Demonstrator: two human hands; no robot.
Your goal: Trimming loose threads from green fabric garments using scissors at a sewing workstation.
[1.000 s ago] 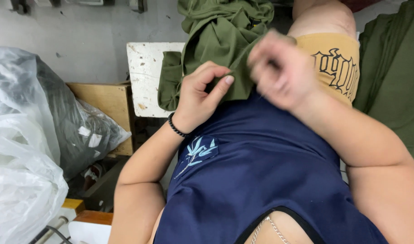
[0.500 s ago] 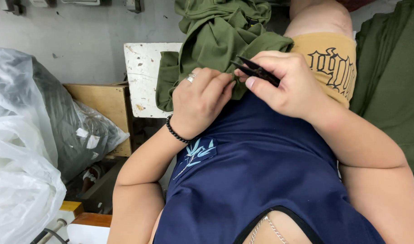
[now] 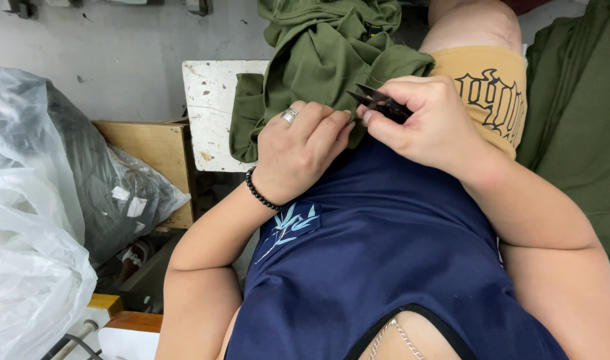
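Observation:
An olive green garment [image 3: 331, 60] lies bunched across my lap and over a white table edge. My left hand [image 3: 301, 150], with a ring and a black bead bracelet, pinches a fold of that green cloth. My right hand [image 3: 428, 123] grips small black thread snips [image 3: 378, 103], their blades pointing left and touching the cloth right beside my left fingertips. Both hands rest close together above my navy blue top [image 3: 385, 247].
A scuffed white table [image 3: 211, 107] stands under the cloth, with a wooden box [image 3: 151, 150] beside it. Large clear plastic bags [image 3: 31, 220] of dark fabric fill the left. More green fabric [image 3: 578, 120] hangs at the right, past my mustard shorts [image 3: 485, 80].
My right hand has come down from a blurred raised position with the snips and now holds them at the fold. My left hand has closed more tightly on the cloth.

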